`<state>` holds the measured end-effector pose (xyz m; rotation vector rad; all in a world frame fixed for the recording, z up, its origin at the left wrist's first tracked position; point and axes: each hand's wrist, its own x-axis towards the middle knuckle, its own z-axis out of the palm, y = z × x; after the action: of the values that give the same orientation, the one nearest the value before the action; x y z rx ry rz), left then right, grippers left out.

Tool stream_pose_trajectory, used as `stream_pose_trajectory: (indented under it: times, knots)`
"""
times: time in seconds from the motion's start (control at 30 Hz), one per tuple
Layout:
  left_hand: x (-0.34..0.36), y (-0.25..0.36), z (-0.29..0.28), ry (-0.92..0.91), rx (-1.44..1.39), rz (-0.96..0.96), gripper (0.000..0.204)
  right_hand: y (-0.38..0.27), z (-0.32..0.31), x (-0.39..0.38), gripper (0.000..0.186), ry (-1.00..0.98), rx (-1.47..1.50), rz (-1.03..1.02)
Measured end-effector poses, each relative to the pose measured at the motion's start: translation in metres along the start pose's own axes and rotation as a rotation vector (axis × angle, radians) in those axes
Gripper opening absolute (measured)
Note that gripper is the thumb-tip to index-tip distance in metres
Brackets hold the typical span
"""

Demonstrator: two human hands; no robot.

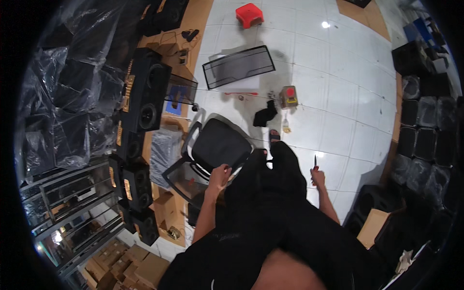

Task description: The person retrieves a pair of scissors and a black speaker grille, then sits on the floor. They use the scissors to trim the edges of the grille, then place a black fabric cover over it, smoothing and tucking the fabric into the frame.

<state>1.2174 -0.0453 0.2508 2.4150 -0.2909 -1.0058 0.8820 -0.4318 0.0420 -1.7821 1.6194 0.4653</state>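
Red shows at the handle of a slim pointed tool point(315, 161), held in the right grip point(317, 178), fingers wrapped closed around it. Its long axis is aimed forward, away from the body, the dark narrow blade projecting beyond the fist over the white tiled floor point(355, 125); its exact kind cannot be told. Well apart across the legs, the left grip point(220, 176) is seen half-curled beside the black chair point(220, 141); whether anything is pinched there cannot be told.

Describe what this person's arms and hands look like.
The left hand and right hand are human and ungloved. The forearms are bare, slender and tapering to the wrists, with no cables or markings visible. The sleeves are black.
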Motion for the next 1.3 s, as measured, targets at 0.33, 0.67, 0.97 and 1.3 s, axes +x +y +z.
stream_pose_trajectory:
  times: [0.33,0.67,0.97,1.3]
  knots:
    - [0.064,0.047,-0.098,0.362,-0.171,-0.155,0.03,-0.224,0.005,0.049,0.039,-0.145,-0.04,-0.251]
    - [0.265,-0.018,-0.227,0.162,-0.065,-0.064,0.029,-0.315,0.045,-0.006,0.043,0.032,0.098,0.095]
    - [0.446,-0.123,-0.289,-0.118,-0.376,-0.335,0.03,-0.455,0.057,-0.056,0.044,0.119,0.17,0.222]
    - [0.641,-0.23,-0.19,0.056,-0.569,-0.497,0.073,-0.571,0.123,0.217,0.046,0.227,0.071,-0.177]
